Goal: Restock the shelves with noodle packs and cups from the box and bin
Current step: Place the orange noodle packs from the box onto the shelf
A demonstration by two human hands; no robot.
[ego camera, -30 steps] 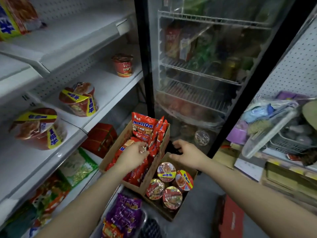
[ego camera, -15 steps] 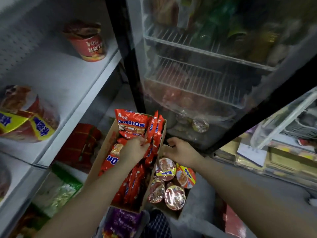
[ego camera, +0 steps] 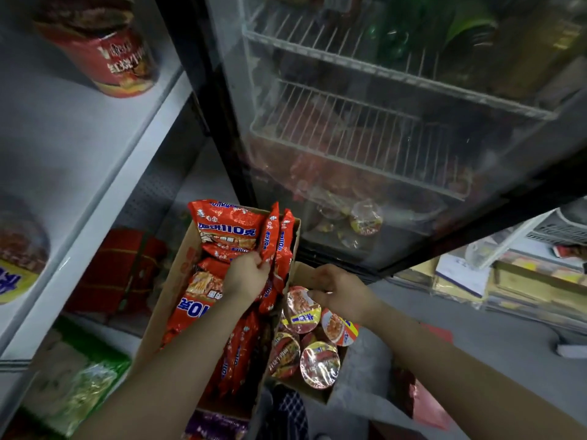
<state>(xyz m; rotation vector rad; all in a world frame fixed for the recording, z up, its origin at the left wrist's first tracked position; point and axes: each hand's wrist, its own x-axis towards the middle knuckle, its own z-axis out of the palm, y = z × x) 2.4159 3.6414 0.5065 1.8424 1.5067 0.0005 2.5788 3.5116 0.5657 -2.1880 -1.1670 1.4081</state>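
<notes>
Left hand (ego camera: 247,274) inside cardboard box (ego camera: 165,300), fingers curled, pinching lower edge of upright red noodle pack (ego camera: 269,233). More red noodle packs (ego camera: 222,227) fill same box, some upright, some flat. White shelf (ego camera: 79,147) at far left carries red noodle cup (ego camera: 104,49). Right hand (ego camera: 340,289) just right of box, over smaller box of noodle cups (ego camera: 313,344), fingers curled at box rim; whether gripping anything, cannot tell. Glass-door fridge (ego camera: 381,122) behind.

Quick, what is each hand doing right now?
Left hand: pinching an upright red plastic noodle pack in the cardboard box.
Right hand: fingers curled at a foil-lidded noodle cup; grip unclear.
</notes>
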